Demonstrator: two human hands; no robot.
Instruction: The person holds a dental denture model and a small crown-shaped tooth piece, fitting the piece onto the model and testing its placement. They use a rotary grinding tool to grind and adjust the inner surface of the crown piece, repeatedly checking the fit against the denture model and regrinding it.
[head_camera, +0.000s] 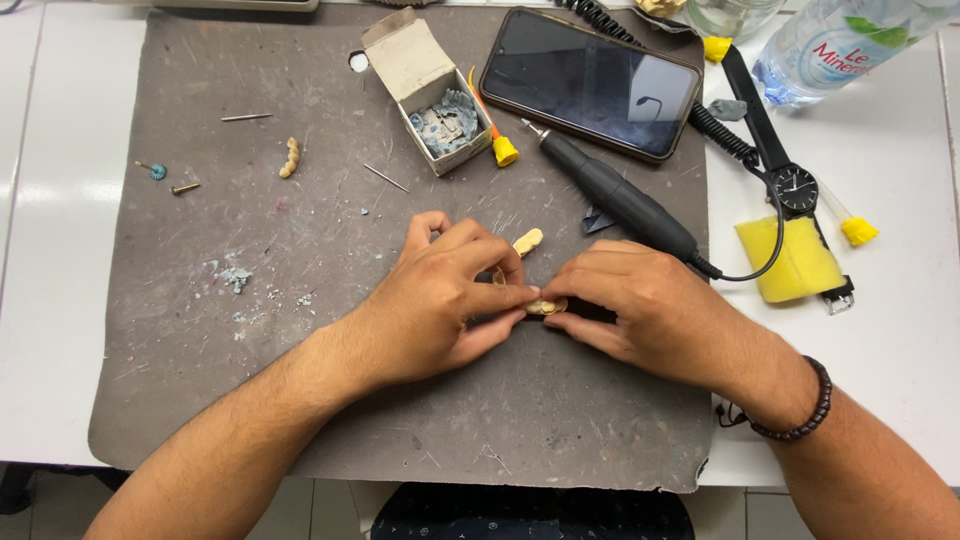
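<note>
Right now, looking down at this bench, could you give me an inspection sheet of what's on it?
Surface: grey work mat, scratched, with bluish crumbs, on a white table.
Job's things: small yellowish piece pinched between both hands; cream piece just behind them.
Clutter: open cardboard box of bluish material, phone, tooth-shaped cream piece, thin pins, yellow sponge, wristwatch, plastic bottle.
Grippers: left hand and right hand, fingertips meeting on the small piece.
Cables: black handpiece lying on the mat, cord looping right; coiled cord.
Surroundings: tiled floor below the table edge.
</note>
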